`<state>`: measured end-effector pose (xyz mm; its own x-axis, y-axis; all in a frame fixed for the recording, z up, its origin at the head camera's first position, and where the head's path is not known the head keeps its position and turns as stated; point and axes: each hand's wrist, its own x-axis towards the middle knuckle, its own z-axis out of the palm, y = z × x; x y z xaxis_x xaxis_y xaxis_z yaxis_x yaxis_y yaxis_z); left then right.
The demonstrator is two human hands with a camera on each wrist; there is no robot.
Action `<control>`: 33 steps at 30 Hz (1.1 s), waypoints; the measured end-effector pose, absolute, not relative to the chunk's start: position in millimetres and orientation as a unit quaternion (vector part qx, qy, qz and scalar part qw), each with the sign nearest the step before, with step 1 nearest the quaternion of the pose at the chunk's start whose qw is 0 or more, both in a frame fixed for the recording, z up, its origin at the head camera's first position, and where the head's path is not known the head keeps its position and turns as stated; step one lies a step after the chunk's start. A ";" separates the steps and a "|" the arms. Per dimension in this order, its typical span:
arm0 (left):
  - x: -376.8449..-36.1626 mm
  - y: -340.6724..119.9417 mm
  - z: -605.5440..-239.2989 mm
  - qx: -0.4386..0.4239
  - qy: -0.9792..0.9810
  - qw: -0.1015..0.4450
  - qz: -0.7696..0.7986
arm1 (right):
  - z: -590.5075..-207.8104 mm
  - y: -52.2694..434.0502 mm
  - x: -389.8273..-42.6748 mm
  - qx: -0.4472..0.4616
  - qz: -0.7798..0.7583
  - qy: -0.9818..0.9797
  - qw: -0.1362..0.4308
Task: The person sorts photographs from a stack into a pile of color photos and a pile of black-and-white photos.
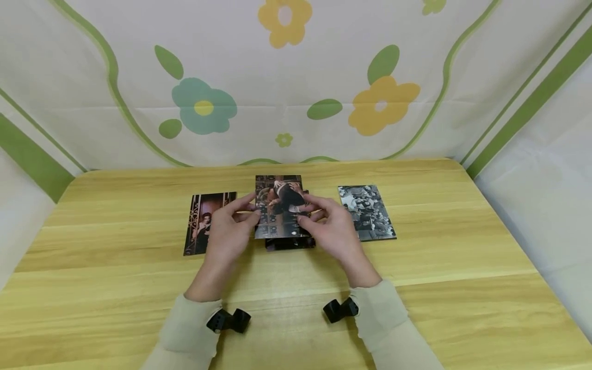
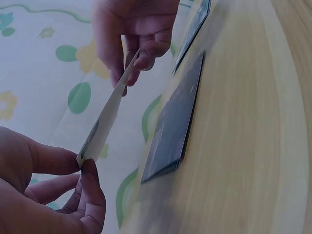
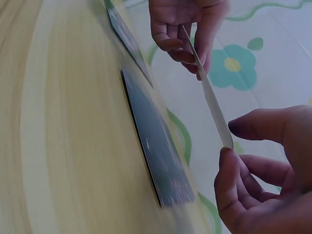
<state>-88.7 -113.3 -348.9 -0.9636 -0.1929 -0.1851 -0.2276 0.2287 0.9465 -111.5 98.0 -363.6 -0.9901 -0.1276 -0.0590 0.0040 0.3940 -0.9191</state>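
Both hands hold a colour photo card (image 1: pixel 279 205) raised above the table. My left hand (image 1: pixel 231 226) pinches its left edge between thumb and fingers. At the opposite edge, my right hand (image 1: pixel 334 228) grips it the same way. The wrist views show the card nearly edge-on, its pale underside (image 2: pixel 108 122) turned toward the table. Beneath it lies a dark, glossy photo card (image 1: pixel 290 244), mostly hidden from the head view but plainer in the right wrist view, where its surface (image 3: pixel 156 146) reflects light.
A colour photo card (image 1: pixel 196 239) lies on the left, partly behind the left hand. To the right lies a black-and-white photo card (image 1: pixel 367 210) showing a crowd. The wooden table (image 1: pixel 115 288) ends at a flowered cloth (image 1: pixel 287 77) hanging behind it.
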 end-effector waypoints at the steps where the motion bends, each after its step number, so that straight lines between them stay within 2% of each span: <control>1: -87.6 -118.6 -348.4 -0.135 0.787 0.014 0.601 | -363.0 93.6 -111.8 -0.035 -0.556 0.828 0.069; 9: -74.7 -166.8 -347.7 -0.180 0.783 0.012 0.595 | -363.4 46.6 -111.8 -0.087 -0.579 0.806 0.087; 17: -60.2 -211.5 -353.9 -0.253 0.789 -0.015 0.560 | -365.3 -4.1 -105.2 -0.115 -0.573 0.805 0.096; 24: -55.8 -228.4 -355.6 -0.293 0.788 -0.013 0.541 | -365.1 -28.4 -103.6 -0.114 -0.568 0.808 0.107; 33: -63.2 -232.2 -369.3 -0.276 0.813 0.002 0.513 | -376.8 -36.7 -104.4 -0.097 -0.513 0.845 0.111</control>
<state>-63.2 -232.2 -369.3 -0.8482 -0.4459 -0.2860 -0.4502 0.3222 0.8328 -104.4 -36.7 -376.8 -0.9564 -0.2785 -0.0876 -0.0506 0.4538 -0.8896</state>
